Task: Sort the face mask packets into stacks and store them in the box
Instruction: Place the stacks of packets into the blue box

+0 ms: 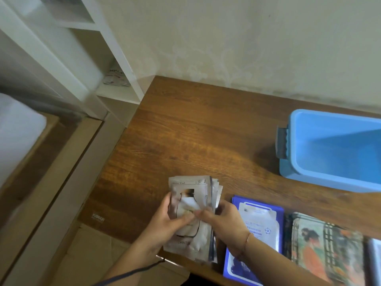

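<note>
Wooden desk (pixel 185 131), brown grain finish, set against a cream wall (pixel 226 38) bearing a faint pattern. White shelf unit (pixel 115 58) at the desk's left, one crumpled printed item (pixel 115 78) on a lower shelf. Beige floor (pixel 61 203) below, blurred.

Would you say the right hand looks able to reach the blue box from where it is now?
Probably yes. The right hand is gripping the white packet stack, but only bare table lies between it and the open blue box; nothing blocks the way.
</note>
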